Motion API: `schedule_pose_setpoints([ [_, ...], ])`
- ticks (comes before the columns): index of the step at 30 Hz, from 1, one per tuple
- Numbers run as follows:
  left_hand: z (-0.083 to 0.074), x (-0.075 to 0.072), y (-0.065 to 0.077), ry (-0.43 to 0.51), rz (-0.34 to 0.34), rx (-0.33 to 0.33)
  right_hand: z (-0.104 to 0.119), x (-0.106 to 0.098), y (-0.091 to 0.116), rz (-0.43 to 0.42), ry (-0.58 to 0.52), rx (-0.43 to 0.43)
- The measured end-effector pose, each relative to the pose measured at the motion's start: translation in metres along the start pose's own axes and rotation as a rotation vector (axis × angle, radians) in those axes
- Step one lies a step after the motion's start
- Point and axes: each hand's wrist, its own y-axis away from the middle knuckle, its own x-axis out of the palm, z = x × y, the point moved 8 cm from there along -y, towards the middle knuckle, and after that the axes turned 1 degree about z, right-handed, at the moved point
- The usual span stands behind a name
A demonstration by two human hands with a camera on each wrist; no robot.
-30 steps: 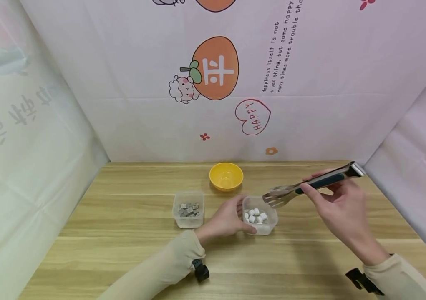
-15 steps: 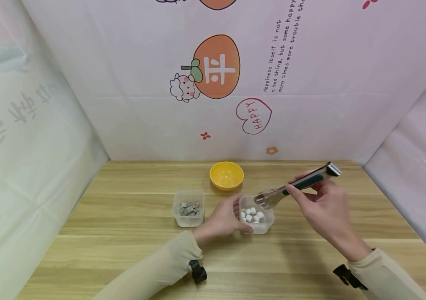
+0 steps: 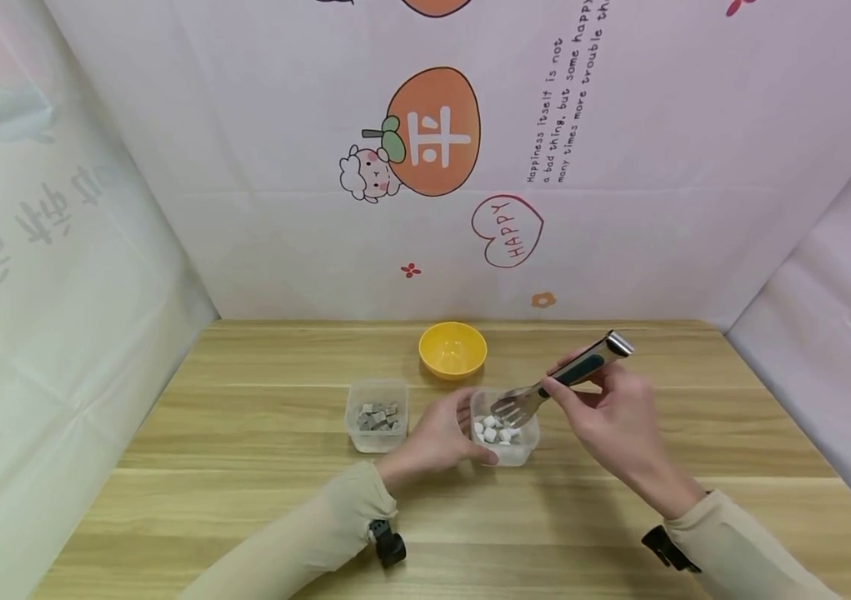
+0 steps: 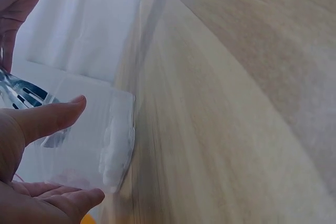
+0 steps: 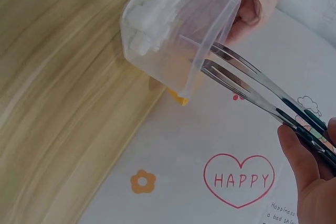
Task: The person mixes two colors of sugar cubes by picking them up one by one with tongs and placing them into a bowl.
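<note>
My left hand (image 3: 436, 437) grips the left side of a clear plastic container (image 3: 515, 456), thumb in front and fingers behind. White cubes (image 3: 490, 433) lie in its bottom. In my right hand (image 3: 623, 421) is a pair of metal serving tongs (image 3: 586, 365) with dark green grips, held between thumb and fingers. Their slotted tips reach down inside the container, over the cubes. The right wrist view shows the two arms of the tongs (image 5: 247, 85) slightly apart, passing the container rim (image 5: 210, 40). Nothing shows between the tips.
Left of my left hand stands a second clear container (image 3: 378, 390) with grey cubes (image 3: 378, 418). Behind both containers is a yellow bowl (image 3: 453, 354). A printed white cloth (image 3: 282, 250) hangs along the back and sides of the wooden table (image 3: 260, 417).
My right hand has moved left and the tongs' tips have dropped from beside the container's rim to inside it. My left hand has shifted the container slightly left.
</note>
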Motion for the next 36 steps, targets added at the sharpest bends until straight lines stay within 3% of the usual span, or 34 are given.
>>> schedule_pose_setpoints([
  [16, 0.000, -0.004, 0.002, -0.015, -0.016, 0.006, -0.012, 0.018, 0.007, 0.056, 0.063, 0.030],
  [24, 0.000, -0.005, 0.002, -0.024, -0.018, 0.004, -0.015, 0.023, 0.009, 0.026, 0.046, 0.023],
  [36, -0.001, -0.007, 0.003, -0.023, -0.014, 0.007, -0.017, 0.028, 0.006, 0.004, 0.124, 0.039],
])
